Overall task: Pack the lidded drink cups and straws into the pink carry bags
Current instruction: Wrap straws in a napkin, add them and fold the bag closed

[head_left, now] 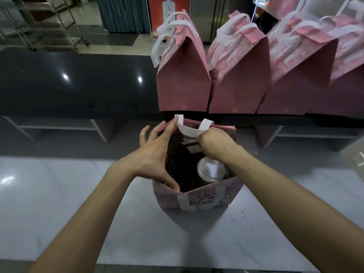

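Grey counter (59, 194) carries an open pink bag (199, 198) straight ahead, a lidded cup (210, 170) upright in its right half. Left hand (155, 154) spreads the mouth, thumb hooked on the near rim; right hand (212, 140), nearer the far side, grips the white handle (189, 131). Closed bags (183, 83) stand behind.

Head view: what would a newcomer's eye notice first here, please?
First, the open pink bag standing on the pale counter, with both hands at its mouth: the left hand spreads it, the right hand grips the white handle. A lidded cup shows inside. Behind, closed pink bags line the black ledge.
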A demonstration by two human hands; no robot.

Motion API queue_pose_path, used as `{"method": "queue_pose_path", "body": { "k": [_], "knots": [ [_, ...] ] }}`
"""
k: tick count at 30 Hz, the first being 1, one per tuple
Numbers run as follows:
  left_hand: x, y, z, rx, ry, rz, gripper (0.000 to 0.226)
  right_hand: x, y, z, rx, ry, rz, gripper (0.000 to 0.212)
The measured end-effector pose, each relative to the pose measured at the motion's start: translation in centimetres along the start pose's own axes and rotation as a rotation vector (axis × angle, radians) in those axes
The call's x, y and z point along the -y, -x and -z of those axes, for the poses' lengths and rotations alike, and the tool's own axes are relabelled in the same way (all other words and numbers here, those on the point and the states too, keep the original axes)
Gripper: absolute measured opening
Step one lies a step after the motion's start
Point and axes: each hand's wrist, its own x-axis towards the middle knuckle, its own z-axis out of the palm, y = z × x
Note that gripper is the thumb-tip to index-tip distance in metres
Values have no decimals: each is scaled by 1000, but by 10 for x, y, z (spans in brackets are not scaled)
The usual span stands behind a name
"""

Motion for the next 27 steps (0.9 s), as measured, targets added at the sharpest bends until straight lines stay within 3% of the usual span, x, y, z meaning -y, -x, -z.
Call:
{"method": "queue_pose_path", "body": {
  "k": [4, 8, 10, 14, 16, 19, 22, 24, 27],
  "knots": [
    [2, -3, 2, -24, -32, -41, 170, -5, 5, -3, 74, -137, -32, 39],
    [8, -2, 6, -178, -22, -29, 133, -20, 34, 1, -11, -411, -14, 26],
    [7, 4, 8, -318, 33, -40, 118, -29, 58, -3, -188, -607, -11, 22],
    [13, 21, 1, -617, 176, -77, 90, -42, 109, -29, -729, -1025, -85, 18],
    [21, 34, -3, -583, 289, -18, 92, -49, 127, -47, -793, -1156, -166, 25],
    [34, 50, -11, -316, 444, 104, 116, -64, 141, -73, -584, -1256, -186, 48],
    [39, 54, -22, -115, 427, 167, 140, -76, 142, -88, -299, -1292, -121, 54],
    [38, 50, -27, -53, 390, 169, 130, -82, 135, -91, -167, -1279, -108, 54],
    [34, 42, -26, -47, 362, 147, 102, -92, 118, -90, -96, -1250, -67, 57]
  ]
}}
